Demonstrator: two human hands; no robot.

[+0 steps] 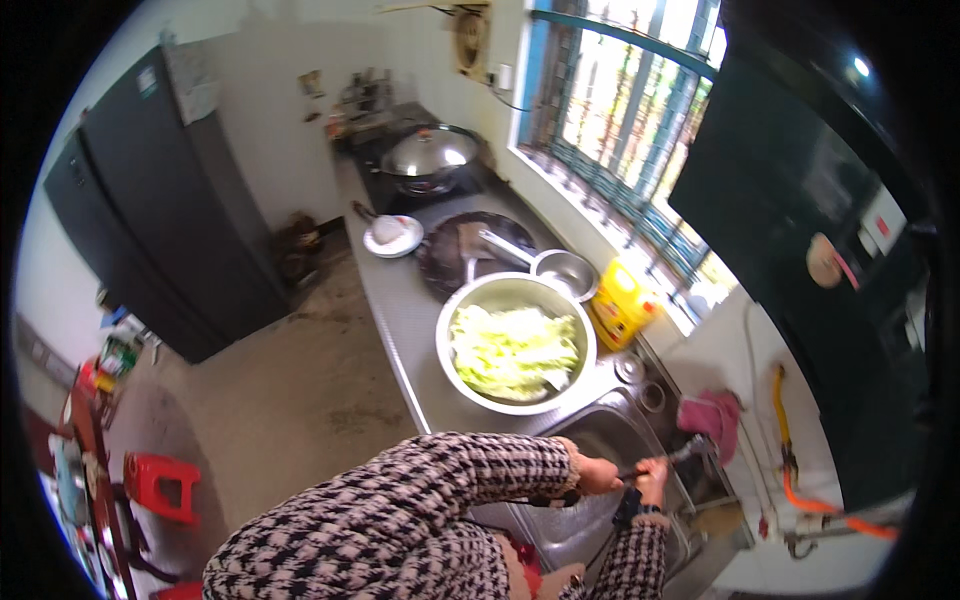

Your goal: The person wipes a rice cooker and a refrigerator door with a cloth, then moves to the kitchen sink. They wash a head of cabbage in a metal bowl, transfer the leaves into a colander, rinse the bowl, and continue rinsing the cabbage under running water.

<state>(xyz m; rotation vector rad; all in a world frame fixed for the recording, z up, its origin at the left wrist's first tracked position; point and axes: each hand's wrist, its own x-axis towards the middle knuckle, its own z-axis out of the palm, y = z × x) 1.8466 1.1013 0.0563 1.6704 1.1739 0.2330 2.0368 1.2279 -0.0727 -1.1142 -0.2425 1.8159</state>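
Note:
Over a double stainless steel sink (577, 532), my left hand (598, 476) has its fingers curled near a thin dark item; blur hides whether it grips it. Close to its right, my right hand (651, 480) is also curled, just by the metal faucet (694, 448); what it holds is unclear. A dark band is around my right wrist. On the counter beyond the sink stands a large metal basin (444, 360) filled with cut, pale green leafy vegetables (514, 349).
Behind the basin are a long-handled saucepan (566, 274), a dark wok (442, 262), a plate (405, 246) and a lidded pan (430, 154) on the stove. A yellow jug (621, 304) stands by the window; a pink cloth (712, 421) hangs near the faucet. A red stool (161, 484) is at left.

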